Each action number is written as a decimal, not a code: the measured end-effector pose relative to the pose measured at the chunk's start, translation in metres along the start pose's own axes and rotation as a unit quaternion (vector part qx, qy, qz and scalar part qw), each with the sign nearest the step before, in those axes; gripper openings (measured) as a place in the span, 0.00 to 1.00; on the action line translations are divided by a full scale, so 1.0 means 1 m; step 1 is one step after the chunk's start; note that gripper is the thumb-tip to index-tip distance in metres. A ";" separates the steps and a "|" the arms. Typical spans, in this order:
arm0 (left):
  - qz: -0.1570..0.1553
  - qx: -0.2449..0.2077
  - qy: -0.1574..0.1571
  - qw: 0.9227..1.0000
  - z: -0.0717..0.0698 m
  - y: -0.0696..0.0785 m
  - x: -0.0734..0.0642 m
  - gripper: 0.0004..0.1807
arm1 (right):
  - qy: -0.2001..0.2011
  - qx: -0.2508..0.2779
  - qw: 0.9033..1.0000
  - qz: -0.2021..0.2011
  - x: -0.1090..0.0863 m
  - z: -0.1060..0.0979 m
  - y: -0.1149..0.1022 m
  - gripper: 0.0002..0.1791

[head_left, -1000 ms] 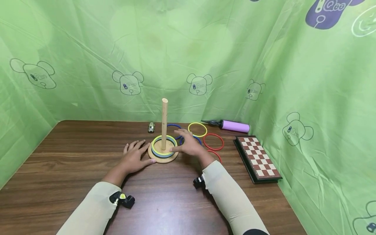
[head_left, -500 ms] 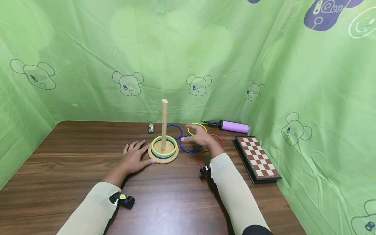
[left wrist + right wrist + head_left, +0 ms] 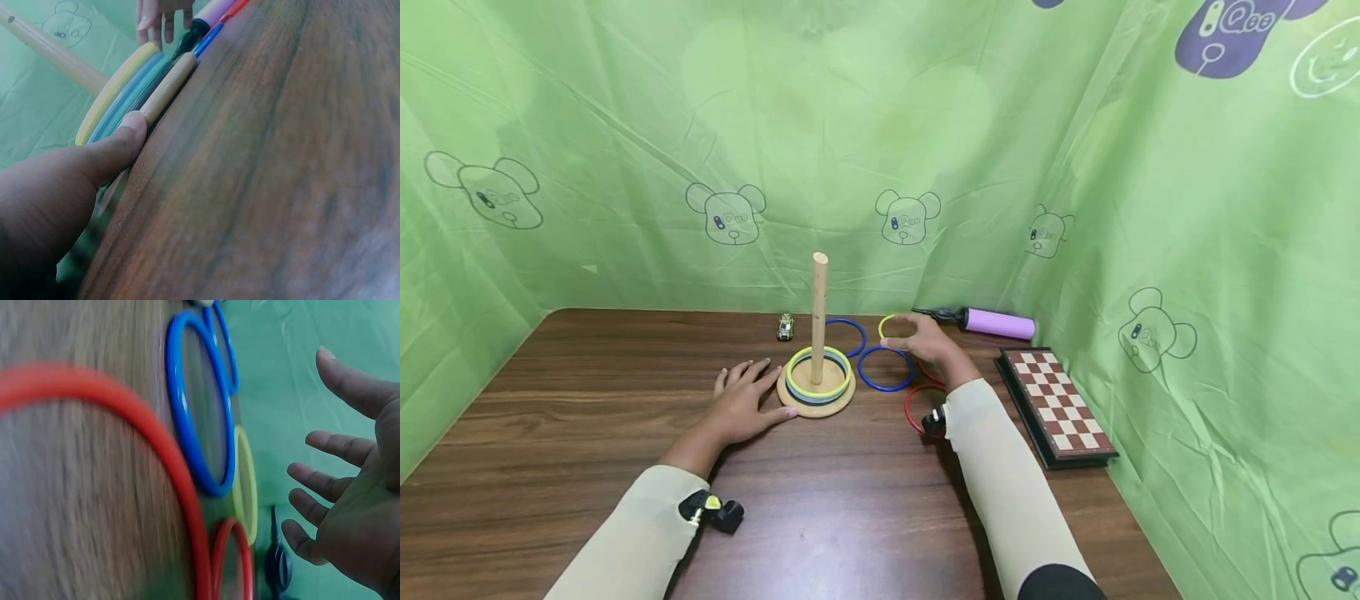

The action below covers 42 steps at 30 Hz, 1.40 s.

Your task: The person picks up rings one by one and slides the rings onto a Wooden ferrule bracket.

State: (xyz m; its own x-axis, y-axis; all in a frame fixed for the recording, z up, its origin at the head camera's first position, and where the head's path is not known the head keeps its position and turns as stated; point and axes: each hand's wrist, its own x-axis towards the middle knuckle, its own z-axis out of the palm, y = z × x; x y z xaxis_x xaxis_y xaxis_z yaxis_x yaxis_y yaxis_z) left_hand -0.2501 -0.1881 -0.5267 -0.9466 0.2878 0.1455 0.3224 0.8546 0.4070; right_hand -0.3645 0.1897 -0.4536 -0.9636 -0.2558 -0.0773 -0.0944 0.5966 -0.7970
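Your left hand (image 3: 742, 408) touches peg stand (image 3: 819, 325), fingers wide; your right hand (image 3: 934, 342), fingers wide, hangs by far yellow ring (image 3: 251, 535).

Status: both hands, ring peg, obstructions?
Left hand touching wooden base. Right hand empty, raised above loose rings. Peg upright, yellow ring topmost on stack. Nothing over peg's tip.

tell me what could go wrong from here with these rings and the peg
The loose yellow ring and a blue ring lie close together near the right hand, so grabbing one might drag the other along. The peg stands tall, and the left hand touches only one side of its base, so a knock could perhaps tip it.
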 end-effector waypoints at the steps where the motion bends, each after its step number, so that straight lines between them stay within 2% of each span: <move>1: 0.001 0.001 0.000 1.000 0.000 0.000 0.000 0.54 | 0.002 -0.004 1.000 0.005 0.001 -0.001 0.003 0.46; 8: -0.001 -0.003 0.001 1.000 0.001 -0.002 0.000 0.54 | 0.013 -0.035 0.999 0.016 0.011 -0.010 0.020 0.43; 11: 0.000 -0.004 0.000 1.000 0.001 -0.002 0.001 0.54 | 0.024 -0.064 0.998 0.015 0.015 -0.013 0.025 0.42; 20: 0.000 -0.007 -0.001 1.000 0.001 -0.002 0.000 0.55 | 0.035 -0.165 0.985 0.046 0.019 -0.022 0.031 0.40; 25: -0.001 -0.005 -0.001 1.000 0.001 -0.002 0.001 0.55 | 0.031 -0.179 0.981 0.063 0.018 -0.024 0.035 0.40; 34: 0.000 -0.002 0.003 1.000 -0.003 0.001 -0.001 0.54 | 0.022 -0.195 0.978 0.071 0.021 -0.025 0.039 0.37; 42: -0.002 -0.002 0.004 1.000 -0.002 0.000 -0.001 0.54 | 0.008 -0.225 0.971 0.079 0.028 -0.024 0.046 0.40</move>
State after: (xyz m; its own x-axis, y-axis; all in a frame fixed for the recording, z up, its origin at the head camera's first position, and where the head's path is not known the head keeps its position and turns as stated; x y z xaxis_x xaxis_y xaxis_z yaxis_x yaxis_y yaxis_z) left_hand -0.2493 -0.1890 -0.5245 -0.9478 0.2811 0.1506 0.3186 0.8544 0.4105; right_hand -0.4018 0.2280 -0.4779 -0.9784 -0.1245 -0.1653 -0.0413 0.9001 -0.4336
